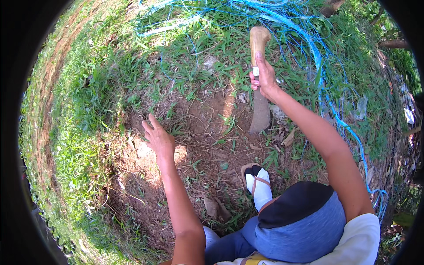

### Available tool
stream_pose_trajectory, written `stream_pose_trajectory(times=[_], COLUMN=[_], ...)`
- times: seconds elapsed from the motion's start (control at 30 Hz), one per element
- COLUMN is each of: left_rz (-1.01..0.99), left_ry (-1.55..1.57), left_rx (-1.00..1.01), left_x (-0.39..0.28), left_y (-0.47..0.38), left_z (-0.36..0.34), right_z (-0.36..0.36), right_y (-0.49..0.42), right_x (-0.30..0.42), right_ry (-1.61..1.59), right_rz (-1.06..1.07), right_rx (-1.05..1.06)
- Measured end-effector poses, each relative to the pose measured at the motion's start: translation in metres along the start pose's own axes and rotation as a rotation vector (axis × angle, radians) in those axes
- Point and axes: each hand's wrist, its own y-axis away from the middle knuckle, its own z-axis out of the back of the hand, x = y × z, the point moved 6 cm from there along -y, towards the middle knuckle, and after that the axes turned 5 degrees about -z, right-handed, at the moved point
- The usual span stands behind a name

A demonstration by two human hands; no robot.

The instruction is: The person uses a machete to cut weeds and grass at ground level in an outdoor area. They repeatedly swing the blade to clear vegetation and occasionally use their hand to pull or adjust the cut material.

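My right hand [266, 75] grips a machete [261, 114] where its wooden handle [259, 41] meets the blade, with the thumb lying along the handle. The handle points away from me and the broad, dull blade points back toward me, low over or on the soil; I cannot tell whether it touches. A white band wraps the handle's lower end. My left hand [160, 139] holds nothing, its fingers apart above a patch of bare brown soil [205, 139] strewn with dry roots and cut grass.
Tangled blue netting or twine [313, 43] curves across the grass ahead and down my right side. My sandalled foot [260, 185], in a white sock, stands behind the blade. Green grass [89, 109] grows on the left. Dry leaves [289, 138] and plastic scraps [361, 107] lie at right.
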Motion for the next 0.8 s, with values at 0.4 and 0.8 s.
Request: stream_pose_trajectory(times=[0.4,0.8], left_rz=[-0.712,-0.631], left_ry=[0.654,0.796], left_rx=[0.171,0.055], left_x=[-0.207,-0.198], left_y=[0.16,0.167], left_z=[-0.092,-0.115], right_z=[-0.012,-0.007], right_y=[-0.007,-0.01], right_x=[0.074,0.051], right_ry=[-0.087,-0.017], right_rz=[0.235,0.207], right_rx=[0.021,-0.012])
